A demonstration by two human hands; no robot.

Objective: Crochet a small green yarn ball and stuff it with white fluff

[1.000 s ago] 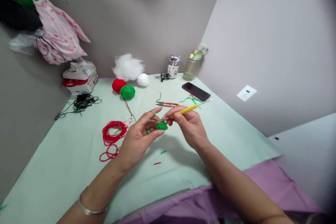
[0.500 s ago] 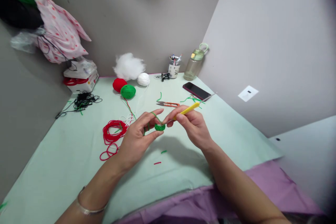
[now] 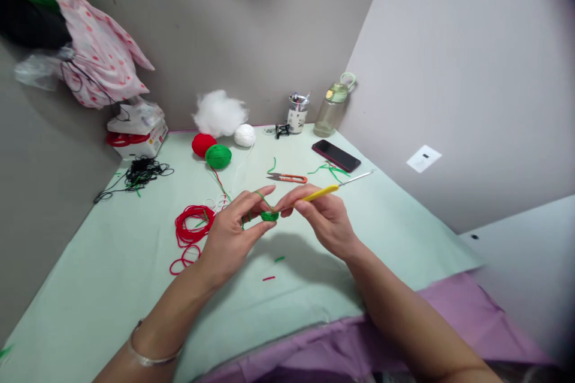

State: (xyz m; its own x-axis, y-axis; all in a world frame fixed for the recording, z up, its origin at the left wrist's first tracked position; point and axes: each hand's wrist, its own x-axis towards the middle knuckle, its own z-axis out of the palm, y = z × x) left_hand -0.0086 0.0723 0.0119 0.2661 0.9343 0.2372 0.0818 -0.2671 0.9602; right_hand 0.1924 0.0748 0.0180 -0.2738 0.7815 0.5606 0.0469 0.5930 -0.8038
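Observation:
Above the middle of the pale green table (image 3: 112, 275), my left hand (image 3: 231, 236) pinches a small green crocheted piece (image 3: 269, 215) between thumb and fingers, with green yarn looped over the index finger. My right hand (image 3: 326, 218) is closed on a yellow-handled crochet hook (image 3: 321, 192), whose tip meets the green piece while its metal end points right. The green yarn runs back to a green yarn ball (image 3: 218, 156).
Red yarn ball (image 3: 203, 144), white yarn ball (image 3: 244, 135) and stuffing (image 3: 219, 112) sit at the back. Orange snips (image 3: 287, 178), a phone (image 3: 336, 155), a bottle (image 3: 331, 109), a pen cup (image 3: 296, 114), loose red yarn (image 3: 193, 227), black cord (image 3: 141, 172) and a box (image 3: 135, 134) lie around.
The hook has tilted flatter and its handle end swung right. The green piece has turned from face-on to edge-on between my left fingers; both hands stay in place.

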